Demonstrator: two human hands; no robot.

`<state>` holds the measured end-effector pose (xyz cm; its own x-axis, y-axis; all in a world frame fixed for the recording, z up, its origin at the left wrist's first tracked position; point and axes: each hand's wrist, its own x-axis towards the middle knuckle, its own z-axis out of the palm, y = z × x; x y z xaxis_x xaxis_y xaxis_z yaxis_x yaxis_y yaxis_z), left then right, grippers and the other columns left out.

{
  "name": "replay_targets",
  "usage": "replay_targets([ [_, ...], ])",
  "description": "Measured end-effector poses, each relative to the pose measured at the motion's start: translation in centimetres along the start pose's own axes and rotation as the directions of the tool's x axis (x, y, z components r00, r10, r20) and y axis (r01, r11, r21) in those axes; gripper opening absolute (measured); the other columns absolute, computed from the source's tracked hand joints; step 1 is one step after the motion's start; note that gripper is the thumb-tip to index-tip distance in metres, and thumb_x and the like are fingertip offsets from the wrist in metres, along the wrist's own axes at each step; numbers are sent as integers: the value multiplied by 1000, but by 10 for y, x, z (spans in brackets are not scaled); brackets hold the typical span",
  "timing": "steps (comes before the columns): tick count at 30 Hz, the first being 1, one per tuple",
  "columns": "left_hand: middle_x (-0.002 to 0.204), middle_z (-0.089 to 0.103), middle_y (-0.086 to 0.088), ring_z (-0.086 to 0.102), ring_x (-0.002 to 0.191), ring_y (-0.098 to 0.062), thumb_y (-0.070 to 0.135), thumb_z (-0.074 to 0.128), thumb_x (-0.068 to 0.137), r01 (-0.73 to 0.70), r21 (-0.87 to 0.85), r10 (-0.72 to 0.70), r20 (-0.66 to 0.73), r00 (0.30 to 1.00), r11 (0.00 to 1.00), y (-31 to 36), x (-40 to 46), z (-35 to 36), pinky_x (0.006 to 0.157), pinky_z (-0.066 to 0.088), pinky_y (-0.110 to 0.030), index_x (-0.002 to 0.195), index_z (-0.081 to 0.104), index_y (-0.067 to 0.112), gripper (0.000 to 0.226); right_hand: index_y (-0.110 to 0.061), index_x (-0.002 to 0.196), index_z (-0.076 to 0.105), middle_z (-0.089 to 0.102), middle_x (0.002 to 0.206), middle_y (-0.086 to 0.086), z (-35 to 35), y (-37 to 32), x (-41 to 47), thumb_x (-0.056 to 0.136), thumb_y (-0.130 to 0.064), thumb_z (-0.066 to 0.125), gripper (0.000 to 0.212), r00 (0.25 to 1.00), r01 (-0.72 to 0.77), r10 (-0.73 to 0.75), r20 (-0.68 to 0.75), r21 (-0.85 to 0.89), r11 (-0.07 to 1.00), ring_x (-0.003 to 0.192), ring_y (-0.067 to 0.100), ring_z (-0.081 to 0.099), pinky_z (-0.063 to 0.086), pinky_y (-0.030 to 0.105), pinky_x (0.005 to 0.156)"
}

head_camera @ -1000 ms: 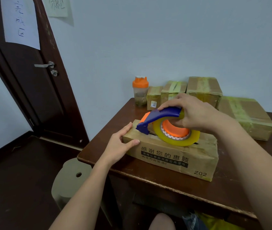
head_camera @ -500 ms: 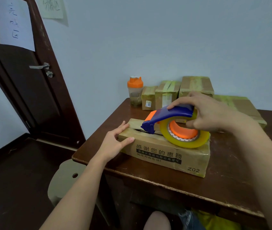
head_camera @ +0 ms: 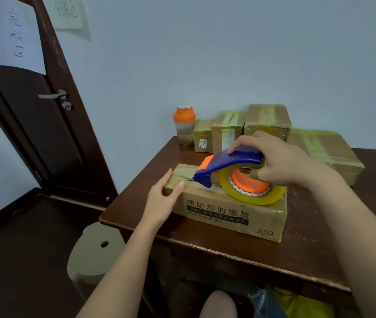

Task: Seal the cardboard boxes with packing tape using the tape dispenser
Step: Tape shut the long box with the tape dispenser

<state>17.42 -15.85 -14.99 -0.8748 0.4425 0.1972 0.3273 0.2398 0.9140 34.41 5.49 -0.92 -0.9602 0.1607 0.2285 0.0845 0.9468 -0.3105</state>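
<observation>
A long cardboard box [head_camera: 228,214] with black printed characters lies near the front edge of the dark wooden table [head_camera: 297,253]. On its top sits the blue and orange tape dispenser [head_camera: 230,165] carrying a yellowish tape roll [head_camera: 253,193]. My right hand [head_camera: 276,160] grips the dispenser's blue handle from above, the blade end pointing left over the top seam. My left hand [head_camera: 161,198] rests on the box's left end with straight fingers, thumb on the top edge.
Several taped cardboard boxes [head_camera: 267,119] stand along the wall at the back, a larger flat one [head_camera: 327,152] to the right. An orange-lidded shaker bottle [head_camera: 184,126] is at the back left corner. A pale stool [head_camera: 95,251] stands below the table; a dark door [head_camera: 33,115] is left.
The dispenser has slid to the right along the box top. My left hand's fingers have straightened against the box end.
</observation>
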Motion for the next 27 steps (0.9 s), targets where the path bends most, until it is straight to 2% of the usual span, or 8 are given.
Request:
replay_targets([
  [5, 140, 51, 14, 45, 131, -14, 77, 48, 72, 31, 94, -20, -119, 993, 995, -7, -4, 4, 100, 49, -48, 134, 47, 51, 67, -60, 108, 43, 44, 100, -11, -7, 2, -4, 75, -15, 67, 60, 1000, -10, 10, 13, 8, 1000, 82, 8, 51, 38, 29, 62],
  [8, 138, 53, 12, 47, 128, -16, 70, 48, 83, 38, 219, -8, -136, 991, 975, -2, -4, 4, 97, 50, -47, 136, 46, 51, 57, -60, 110, 44, 43, 101, -11, -9, 3, -5, 74, -16, 68, 62, 1000, -6, 6, 25, 10, 1000, 81, 9, 51, 44, 32, 65],
  [11, 139, 54, 8, 44, 130, -19, 58, 49, 93, 47, 310, -3, -140, 990, 950, 3, -3, 1, 96, 45, -42, 139, 45, 46, 48, -59, 110, 50, 45, 101, -6, -18, 9, -15, 71, -14, 69, 63, 1000, -8, 8, -14, 40, 999, 81, 14, 53, 50, 41, 76],
  [16, 143, 50, 4, 40, 133, -22, 58, 46, 94, 63, 319, -25, -124, 992, 946, 7, -3, 3, 99, 41, -48, 142, 43, 45, 49, -54, 109, 56, 47, 105, 0, -35, 27, -36, 72, -3, 69, 64, 996, -38, 43, -77, 63, 997, 87, 19, 55, 43, 23, 71],
  [20, 149, 45, 2, 38, 137, -24, 57, 44, 95, 55, 358, -20, -101, 995, 932, 9, -4, 3, 103, 39, -52, 145, 38, 43, 52, -54, 110, 55, 45, 101, -1, -23, 33, -44, 74, -7, 70, 61, 994, -35, 44, -96, 88, 996, 85, 18, 54, 49, 41, 80],
  [22, 156, 35, 7, 33, 142, -21, 54, 43, 97, 6, 400, 27, -77, 997, 917, 10, -4, 1, 109, 34, -52, 150, 34, 37, 56, -53, 111, 55, 44, 100, -1, -23, 34, -44, 75, -7, 70, 60, 993, -38, 50, -111, 106, 994, 85, 18, 53, 49, 42, 81],
  [25, 162, 16, 11, 19, 148, -12, 42, 39, 102, -121, 470, 145, -16, 989, 874, 12, -3, 3, 120, 16, -43, 154, 28, 25, 55, -52, 111, 55, 44, 100, 0, -22, 33, -43, 74, -7, 70, 61, 992, -33, 44, -114, 104, 994, 84, 20, 53, 49, 43, 81],
  [27, 163, 16, 7, 12, 149, -11, 33, 34, 104, -210, 564, 234, 31, 972, 798, 13, -1, 6, 122, 3, -39, 153, 28, 22, 51, -54, 110, 55, 44, 100, 0, -21, 33, -43, 74, -6, 69, 61, 992, -34, 48, -118, 112, 993, 84, 20, 53, 50, 43, 80],
])
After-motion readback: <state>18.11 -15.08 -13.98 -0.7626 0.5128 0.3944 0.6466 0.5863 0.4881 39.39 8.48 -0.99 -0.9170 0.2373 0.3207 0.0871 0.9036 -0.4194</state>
